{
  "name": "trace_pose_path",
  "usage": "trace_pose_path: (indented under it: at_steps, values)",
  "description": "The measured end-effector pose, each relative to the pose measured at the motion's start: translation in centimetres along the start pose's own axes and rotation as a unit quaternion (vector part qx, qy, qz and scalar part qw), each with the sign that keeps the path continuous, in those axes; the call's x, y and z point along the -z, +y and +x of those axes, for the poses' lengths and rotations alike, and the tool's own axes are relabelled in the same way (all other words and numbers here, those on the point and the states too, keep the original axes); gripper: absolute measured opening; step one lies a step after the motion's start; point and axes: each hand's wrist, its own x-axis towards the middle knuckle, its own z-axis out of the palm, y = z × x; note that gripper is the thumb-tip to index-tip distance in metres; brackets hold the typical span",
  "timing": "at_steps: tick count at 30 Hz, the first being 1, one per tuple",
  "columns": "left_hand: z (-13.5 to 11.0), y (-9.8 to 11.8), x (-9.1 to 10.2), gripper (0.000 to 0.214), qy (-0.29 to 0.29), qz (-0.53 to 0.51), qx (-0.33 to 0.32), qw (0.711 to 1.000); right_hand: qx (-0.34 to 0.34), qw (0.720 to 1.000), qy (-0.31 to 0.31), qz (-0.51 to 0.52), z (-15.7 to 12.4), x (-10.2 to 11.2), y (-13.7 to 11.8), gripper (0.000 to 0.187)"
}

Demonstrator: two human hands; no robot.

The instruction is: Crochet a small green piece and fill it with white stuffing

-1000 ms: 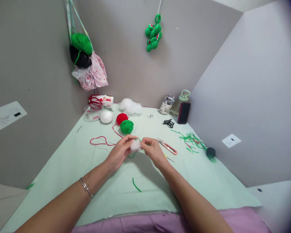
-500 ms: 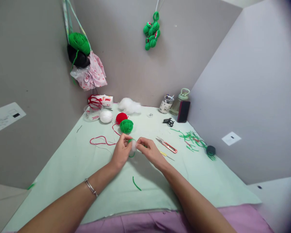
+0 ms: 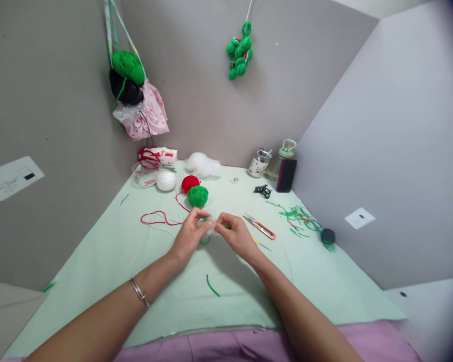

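My left hand (image 3: pixel 189 235) is closed round a small green yarn piece (image 3: pixel 206 218), mostly hidden by the fingers. A tuft of white stuffing (image 3: pixel 211 230) shows between both hands. My right hand (image 3: pixel 234 234) pinches that stuffing at its right side, and a bit of green shows under its fingers. A green yarn tail hangs below the hands. Just beyond them sit a green yarn ball (image 3: pixel 198 196) and a red yarn ball (image 3: pixel 190 183). To the right lie orange-handled thread snips (image 3: pixel 262 229) and a thin yellow-handled tool (image 3: pixel 263 246), partly behind my right hand.
A white yarn ball (image 3: pixel 166 181), a clear tub (image 3: pixel 145 177) and a heap of stuffing (image 3: pixel 203 165) stand at the back. A pen cup (image 3: pixel 259 165), bottle (image 3: pixel 274 166) and phone (image 3: pixel 286 176) are back right. Green yarn scraps (image 3: pixel 300 216) lie right, a short strand (image 3: pixel 213 286) in front.
My left thumb has moved right, over the stuffing, and the tuft shows smaller between my hands. My right hand has shifted slightly. The whole view has moved a little.
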Motion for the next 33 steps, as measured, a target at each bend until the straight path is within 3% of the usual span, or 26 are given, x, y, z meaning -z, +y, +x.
trace_pose_path:
  at_steps: [4, 12, 19, 27, 33]
  values:
    - [0.2, -0.2, 0.0, 0.024, 0.035, 0.007, -0.012, 0.999, 0.019, 0.999, -0.028, -0.022, -0.8, -0.4, -0.7, 0.018]
    - [0.2, -0.4, -0.1, 0.015, 0.099, 0.011, 0.003, 0.995, 0.017, 0.999, 0.008, -0.051, -1.5, -2.8, -0.3, 0.015]
    - [-0.7, 0.3, -0.7, 0.024, 0.041, -0.032, 0.031, 0.998, -0.010, 0.997, 0.058, -0.041, -0.2, -1.8, 0.6, 0.018]
    - [-0.2, 0.8, 0.1, 0.036, -0.027, -0.028, 0.045, 0.998, 0.000, 0.998, 0.027, -0.064, -0.3, -0.5, 0.5, 0.020]
    - [0.4, 0.3, 0.2, 0.029, 0.002, -0.003, 0.018, 1.000, 0.011, 0.998, -0.003, -0.064, -0.7, -0.1, -0.1, 0.017]
